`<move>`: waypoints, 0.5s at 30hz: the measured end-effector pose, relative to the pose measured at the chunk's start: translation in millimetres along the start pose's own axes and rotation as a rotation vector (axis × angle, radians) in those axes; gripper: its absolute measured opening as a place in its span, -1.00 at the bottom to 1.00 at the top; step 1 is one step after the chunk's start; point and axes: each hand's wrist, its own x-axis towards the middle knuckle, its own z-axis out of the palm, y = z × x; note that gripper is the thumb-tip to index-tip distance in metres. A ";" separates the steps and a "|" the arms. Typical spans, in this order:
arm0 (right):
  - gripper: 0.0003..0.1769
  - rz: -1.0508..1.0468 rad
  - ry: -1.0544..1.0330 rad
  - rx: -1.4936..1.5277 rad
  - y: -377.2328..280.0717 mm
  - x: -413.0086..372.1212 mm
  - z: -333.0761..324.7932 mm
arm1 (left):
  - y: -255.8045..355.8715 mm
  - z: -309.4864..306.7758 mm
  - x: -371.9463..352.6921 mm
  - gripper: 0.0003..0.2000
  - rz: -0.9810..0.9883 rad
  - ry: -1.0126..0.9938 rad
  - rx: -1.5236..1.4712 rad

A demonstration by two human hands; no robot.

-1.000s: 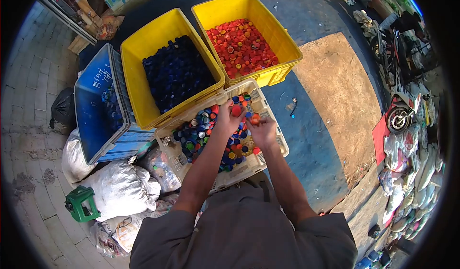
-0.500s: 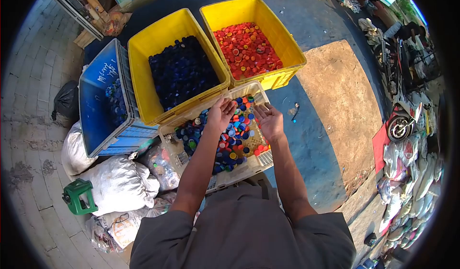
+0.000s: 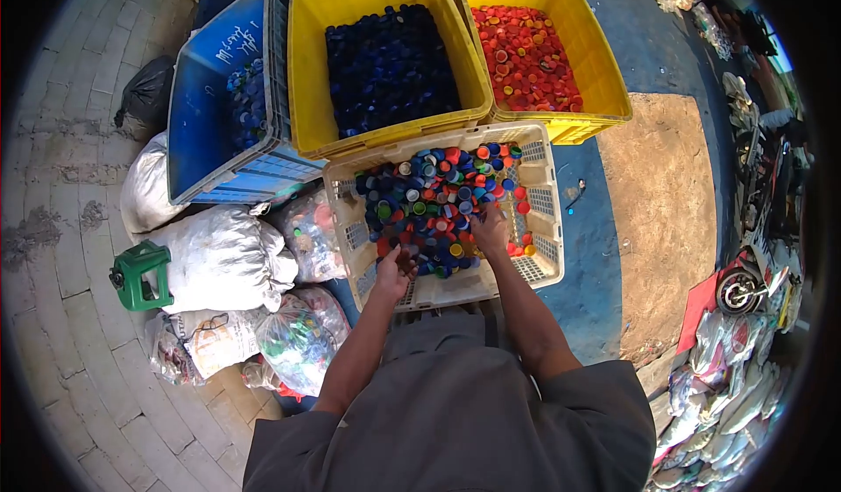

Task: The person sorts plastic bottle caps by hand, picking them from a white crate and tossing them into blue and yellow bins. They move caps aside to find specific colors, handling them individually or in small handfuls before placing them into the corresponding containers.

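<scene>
A cream plastic crate (image 3: 556, 229) holds mixed bottle caps (image 3: 438, 190) in blue, red, green and other colours. At the crate's near left part is my left hand (image 3: 397, 275), its palm turned inward and its fingers curled around something dark that I cannot make out. My right hand (image 3: 491, 229) is over the caps right of the middle, fingers pointing down and bent in among them; its fingertips are too small to tell what they touch. Behind the crate stand a yellow bin (image 3: 307, 71) of dark blue caps and another yellow bin (image 3: 604, 71) of red caps.
A blue bin (image 3: 197, 106) with some blue caps stands at the left. Below it lie a white sack (image 3: 219, 264), a green container (image 3: 140, 275) and clear bags (image 3: 298, 339). A brown board (image 3: 661, 220) lies at the right, with a wheel (image 3: 738, 290) beyond.
The view has shifted. My left hand has moved from the crate's middle to its near left part. My right hand has moved from the right side into the caps, turning from palm up to fingers down.
</scene>
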 end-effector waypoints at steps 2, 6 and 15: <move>-0.54 -0.069 0.039 -0.077 -7.2 8.4 8.8 | -0.3 -6.3 -5.8 -0.78 0.016 -0.006 -0.005; -0.54 -0.174 0.115 -0.198 -23.0 18.7 15.7 | -0.3 -14.1 -9.3 -0.81 0.012 -0.013 -0.030; -0.58 -0.074 0.098 -0.171 -26.5 32.4 25.6 | -2.0 -16.0 -13.1 -0.82 0.017 -0.026 0.017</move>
